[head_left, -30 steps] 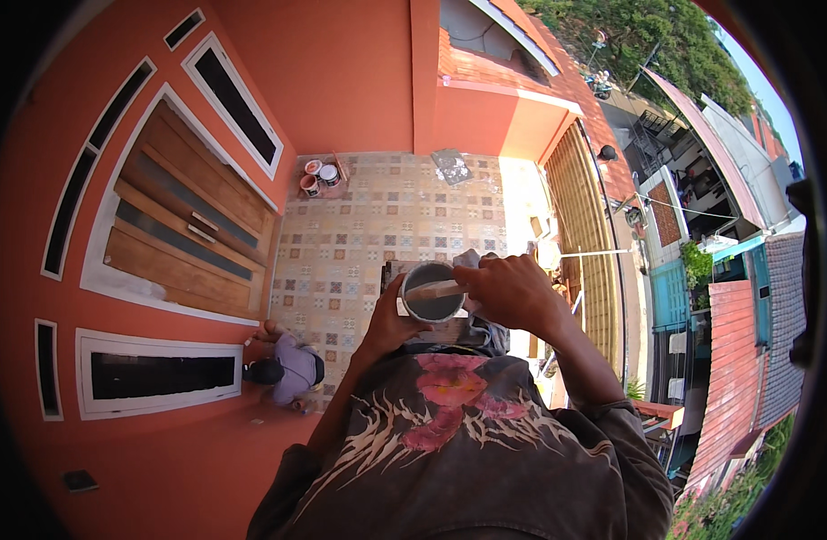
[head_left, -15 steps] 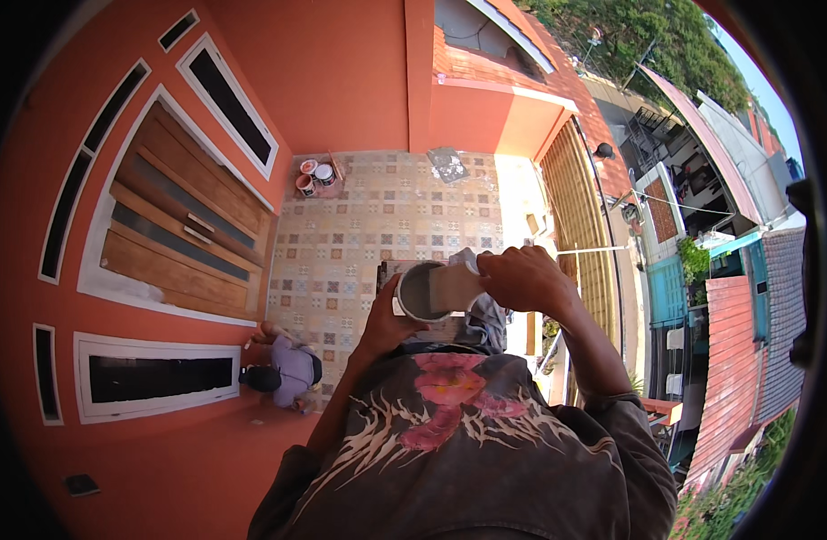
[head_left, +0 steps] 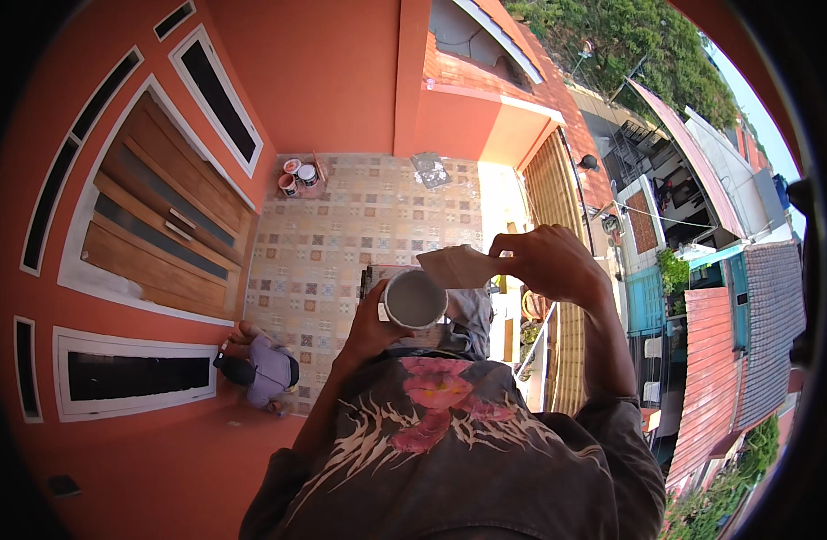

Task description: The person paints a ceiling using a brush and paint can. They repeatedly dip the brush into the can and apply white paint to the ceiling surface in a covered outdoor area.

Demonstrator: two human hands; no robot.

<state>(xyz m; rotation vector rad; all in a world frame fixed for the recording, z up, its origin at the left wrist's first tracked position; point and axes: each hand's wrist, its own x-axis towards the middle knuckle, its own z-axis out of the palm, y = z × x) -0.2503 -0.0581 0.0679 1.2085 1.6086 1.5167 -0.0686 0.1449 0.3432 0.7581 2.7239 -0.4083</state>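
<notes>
My left hand (head_left: 370,324) is wrapped around the side of a round tub (head_left: 417,327) held in front of my chest. Pale grey, smooth-looking filler (head_left: 415,301) shows inside it. In my right hand (head_left: 553,261), closed on its narrow end, is a broad flat putty knife (head_left: 454,266) with a pale, coated-looking blade. The blade is raised above the tub's upper right rim, its wide end pointing left. Whether any filler sits on the blade's underside cannot be seen.
Several paint buckets (head_left: 301,175) stand in the far left corner on the patterned tile floor (head_left: 341,225). A person (head_left: 265,364) in a purple top is below left, beside the orange wall (head_left: 161,459). A stained sheet (head_left: 430,169) lies far ahead; a bamboo screen (head_left: 557,198) lines the right.
My right hand has lifted the putty knife up out of the tub and turned its blade to the left. The tub has shifted slightly left in view, uncovering more filler.
</notes>
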